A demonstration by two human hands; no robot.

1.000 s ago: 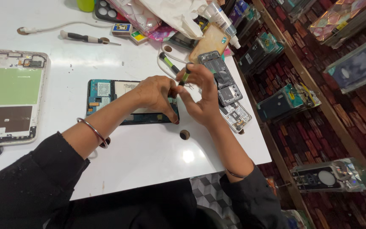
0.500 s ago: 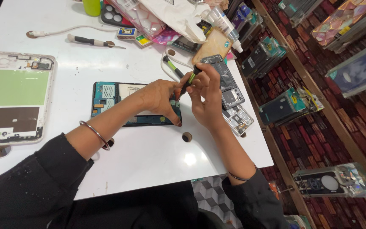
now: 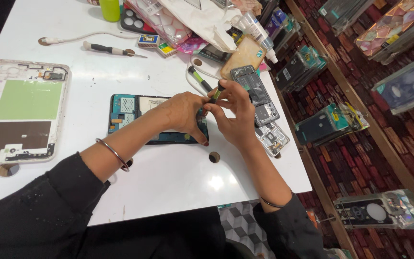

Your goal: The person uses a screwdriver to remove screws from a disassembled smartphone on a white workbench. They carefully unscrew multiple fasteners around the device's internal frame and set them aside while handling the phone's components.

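Barely anything had shifted vs half a sec ago tbh: both hands stayed bunched over the right end of the tablet [image 3: 135, 111], only the view slid a bit so the stuff sat lower on the table [image 3: 168, 187].

Left hand [image 3: 183, 115] lay on top of the opened tablet w/ fingers curled down, thumb tip pressing near its lower right corner. Couldn't tell if it was pinching anything underneath. Right hand [image 3: 233, 115] was right next to it, touching, fingers pinched round a small screwdriver [image 3: 217, 92] w/ a green-black handle, held tilted, tip hidden btwn my hands.

Tablet was mid-table, back off, board showing on its left end. Back cover [image 3: 22, 112] w/ the green patch lay well apart on the far left. Couple of opened phones [image 3: 259, 105] sat just right of my right hand, near the table edge. 2nd screwdriver [image 3: 109, 49] and a white cable [image 3: 73, 38] lay up top, by a pile of bags and boxes.
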